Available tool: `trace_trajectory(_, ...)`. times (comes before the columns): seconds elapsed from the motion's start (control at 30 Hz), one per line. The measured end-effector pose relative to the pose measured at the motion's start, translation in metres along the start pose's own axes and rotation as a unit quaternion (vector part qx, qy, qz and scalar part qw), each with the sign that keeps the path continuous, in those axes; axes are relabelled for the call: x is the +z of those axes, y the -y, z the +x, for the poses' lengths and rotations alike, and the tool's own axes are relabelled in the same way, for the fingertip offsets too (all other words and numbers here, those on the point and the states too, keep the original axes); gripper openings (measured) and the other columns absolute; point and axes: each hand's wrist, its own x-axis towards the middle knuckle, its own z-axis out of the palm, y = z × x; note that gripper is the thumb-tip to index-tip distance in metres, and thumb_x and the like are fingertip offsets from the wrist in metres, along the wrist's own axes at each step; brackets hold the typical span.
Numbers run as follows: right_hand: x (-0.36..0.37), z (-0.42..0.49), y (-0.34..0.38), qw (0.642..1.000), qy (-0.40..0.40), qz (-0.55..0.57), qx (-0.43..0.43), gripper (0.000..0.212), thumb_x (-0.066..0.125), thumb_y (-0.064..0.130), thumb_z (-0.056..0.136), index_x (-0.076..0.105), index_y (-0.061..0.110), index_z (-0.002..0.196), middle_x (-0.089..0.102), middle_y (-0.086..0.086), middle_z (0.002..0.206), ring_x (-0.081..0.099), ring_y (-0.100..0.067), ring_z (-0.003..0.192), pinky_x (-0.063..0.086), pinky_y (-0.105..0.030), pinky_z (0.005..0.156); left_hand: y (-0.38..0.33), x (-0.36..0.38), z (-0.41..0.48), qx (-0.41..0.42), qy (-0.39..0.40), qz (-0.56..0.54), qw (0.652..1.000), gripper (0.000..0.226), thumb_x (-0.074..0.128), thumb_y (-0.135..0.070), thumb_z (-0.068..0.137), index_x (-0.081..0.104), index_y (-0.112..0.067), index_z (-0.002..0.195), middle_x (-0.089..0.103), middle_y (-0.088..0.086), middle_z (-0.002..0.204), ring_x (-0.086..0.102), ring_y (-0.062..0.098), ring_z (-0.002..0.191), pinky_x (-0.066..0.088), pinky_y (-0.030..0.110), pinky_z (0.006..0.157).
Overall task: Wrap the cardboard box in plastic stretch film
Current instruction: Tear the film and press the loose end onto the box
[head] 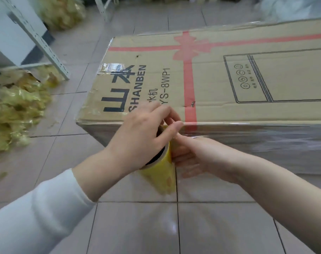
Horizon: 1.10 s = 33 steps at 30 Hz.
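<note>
1. Cardboard box (229,85): one, lying on the tiled floor (137,226) just beyond both hands. It is cut off at the right edge of the view. Red ribbon print and "SHANBEN" lettering on its top face.
2. Hidden: the left hand (137,132) covers part of the lettering and most of the top end of the roll of stretch film (167,173). Only an arc of the dark core hole shows under the palm.
3. The roll is yellow and tilted, between the two hands and just in front of the box's near face. Its lower end is blurred, so I cannot tell if it touches the floor.
4. The left hand sits on the roll's top with fingers curled over the far rim, gripping it. White sleeve (36,208) on that arm.
5. The right hand (196,156) is right of the roll, fingers straight and flat against its side, thumb raised beside the left fingertips. Whether the thumb pinches film is unclear.
6. Wrapped film (256,143): a shiny, wrinkled layer on the near face, right of the right hand. Its run from roll to box is too clear to trace.
7. Left of the left hand is a blurred heap of crumpled yellow plastic (14,107). A second heap (62,11) lies far beyond, cut off at the top, with a metal shelf upright (40,39) between them.
8. Counts: one box, one roll, two hands, two heaps.
</note>
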Motion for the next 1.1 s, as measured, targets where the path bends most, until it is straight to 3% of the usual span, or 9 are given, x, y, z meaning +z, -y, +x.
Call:
trace_trajectory(0.1,-0.006,-0.004,-0.013,0.998,0.027,0.061,-0.015,0.068,0.042,0.056,0.088,0.059,0.001,0.123,0.066,-0.012,0.11,0.063,-0.021,0.096,0.052,-0.031,0.078,0.009,0.012,-0.002,0.037,-0.002,0.033,0.999,0.037,0.036,-0.045,0.088,0.062,-0.018,0.091,0.06,-0.006,0.088,0.046,0.005,0.085,0.03,0.017,0.075)
trace_trajectory(0.23,-0.007,-0.017,-0.024,0.998,0.022,0.048,-0.04,0.063,0.049,0.058,0.063,0.069,0.014,0.103,0.076,0.001,0.099,0.072,-0.009,0.089,0.057,-0.024,0.075,0.008,0.012,-0.002,0.013,0.002,0.015,1.0,0.03,0.039,-0.033,0.096,0.061,-0.014,0.091,0.063,0.0,0.087,0.054,0.016,0.086,0.038,0.032,0.081)
trace_trajectory(0.47,-0.025,-0.063,-0.034,0.956,-0.136,-0.179,-0.189,0.05,0.06,0.059,0.055,0.074,0.026,0.089,0.076,0.006,0.094,0.072,-0.005,0.084,0.059,-0.027,0.078,-0.002,0.006,-0.009,0.015,0.05,0.075,0.996,0.04,0.039,-0.059,0.082,0.063,-0.029,0.093,0.049,-0.019,0.075,0.044,0.002,0.077,0.041,0.024,0.075)
trace_trajectory(0.53,-0.03,-0.072,-0.033,0.911,-0.196,-0.245,-0.266,0.046,0.063,0.06,0.055,0.076,0.028,0.084,0.076,0.012,0.082,0.07,0.001,0.073,0.056,-0.017,0.074,-0.006,0.003,-0.009,0.016,0.059,0.079,0.995,0.04,0.044,-0.063,0.074,0.064,-0.033,0.091,0.05,-0.022,0.073,0.046,-0.003,0.075,0.042,0.021,0.071)
trace_trajectory(0.6,-0.032,-0.071,-0.03,0.823,-0.283,-0.338,-0.358,0.031,0.072,0.051,0.065,0.075,0.027,0.084,0.072,0.014,0.078,0.065,0.005,0.071,0.049,-0.009,0.069,-0.012,-0.002,-0.006,0.006,0.082,0.105,0.991,0.031,0.054,-0.059,0.076,0.065,-0.035,0.092,0.059,-0.021,0.078,0.051,-0.001,0.079,0.047,0.026,0.072)
trace_trajectory(0.73,-0.027,-0.045,-0.027,0.662,-0.385,-0.487,-0.42,0.036,0.075,0.041,0.067,0.073,0.016,0.094,0.065,0.003,0.087,0.06,-0.017,0.079,0.044,-0.022,0.072,-0.023,-0.001,-0.001,-0.001,0.078,0.185,0.98,0.012,0.058,-0.036,0.083,0.064,-0.033,0.094,0.063,-0.014,0.093,0.055,0.011,0.091,0.041,0.026,0.068)
trace_trajectory(0.83,-0.022,-0.026,-0.033,0.6,-0.44,-0.523,-0.416,0.032,0.081,0.036,0.063,0.076,0.016,0.088,0.067,-0.004,0.083,0.059,-0.03,0.079,0.049,-0.032,0.069,-0.026,0.008,-0.006,-0.001,0.056,0.187,0.981,0.008,0.058,-0.036,0.084,0.061,-0.032,0.09,0.06,-0.012,0.09,0.056,0.015,0.095,0.043,0.028,0.071)
trace_trajectory(0.97,-0.018,-0.019,-0.042,0.601,-0.448,-0.502,-0.432,0.018,0.075,0.038,0.07,0.075,0.02,0.069,0.066,0.003,0.071,0.056,-0.025,0.072,0.044,-0.026,0.065,-0.023,0.008,-0.013,0.004,0.03,0.161,0.987,0.008,0.058,-0.042,0.085,0.058,-0.035,0.087,0.06,-0.014,0.087,0.055,0.013,0.093,0.044,0.028,0.073)
trace_trajectory(1.1,-0.007,-0.018,-0.051,0.69,-0.413,-0.415,-0.426,0.022,0.057,0.037,0.08,0.071,0.021,0.08,0.069,0.007,0.076,0.064,-0.018,0.072,0.054,-0.032,0.065,-0.024,0.009,-0.016,0.0,0.023,0.16,0.987,0.009,0.057,-0.042,0.085,0.061,-0.035,0.089,0.053,-0.015,0.08,0.051,0.01,0.087,0.037,0.026,0.068)
